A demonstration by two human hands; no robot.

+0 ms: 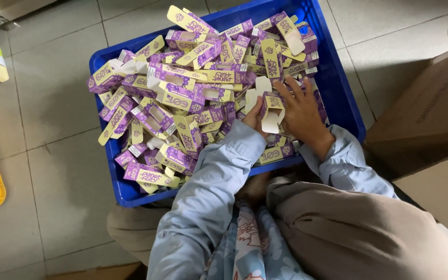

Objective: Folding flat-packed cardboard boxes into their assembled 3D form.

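Both hands meet over the blue crate [346,111], on one small carton [272,110] with its flaps open. The right hand [299,111] wraps it. The left hand [255,116] is mostly hidden behind the carton and sleeve, its grip unclear. Purple-and-yellow cartons [182,93] fill the crate.

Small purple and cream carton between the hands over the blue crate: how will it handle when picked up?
The small purple and cream cardboard carton is probably light and easily crushed: it looks thin, hollow, with an open flap hanging. Flat sides make rolling unlikely. The left hand and right hand both touch it; cartons piled loosely in the blue plastic crate would likely slide if pushed.
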